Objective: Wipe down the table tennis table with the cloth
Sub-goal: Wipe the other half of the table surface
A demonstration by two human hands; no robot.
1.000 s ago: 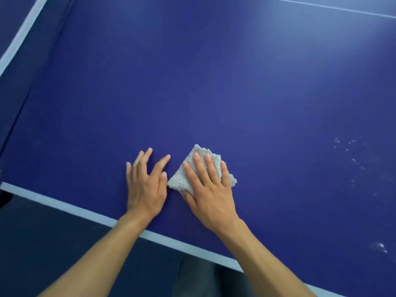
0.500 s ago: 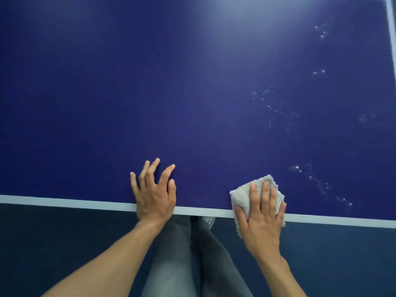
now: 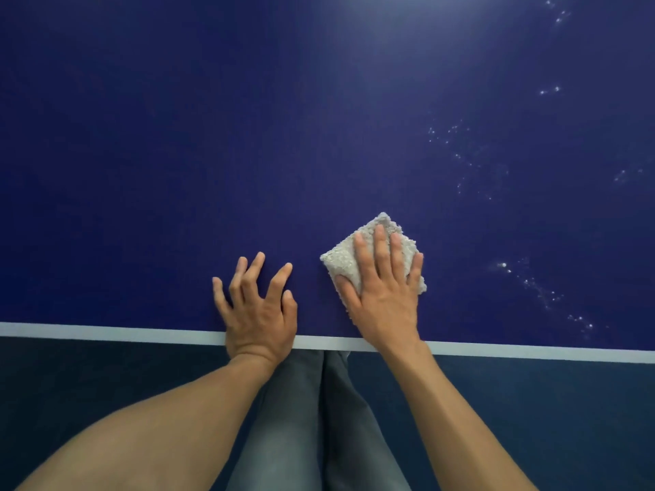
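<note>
Cloth [image 3: 340, 258] lay under our flat right hand [image 3: 384, 306]; left hand [image 3: 260, 317] rested spread, empty. Table [image 3: 177, 136] showed unwiped droplets [image 3: 531, 281] to the right.

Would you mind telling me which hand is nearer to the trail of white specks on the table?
Right. The right hand, flat on the cloth, lies just left of the specks; the left hand rests farther left, beyond the cloth.

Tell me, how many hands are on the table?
2. The left hand rests spread on the blue table by its white edge line; the right hand, just beside it, presses the cloth flat.
</note>
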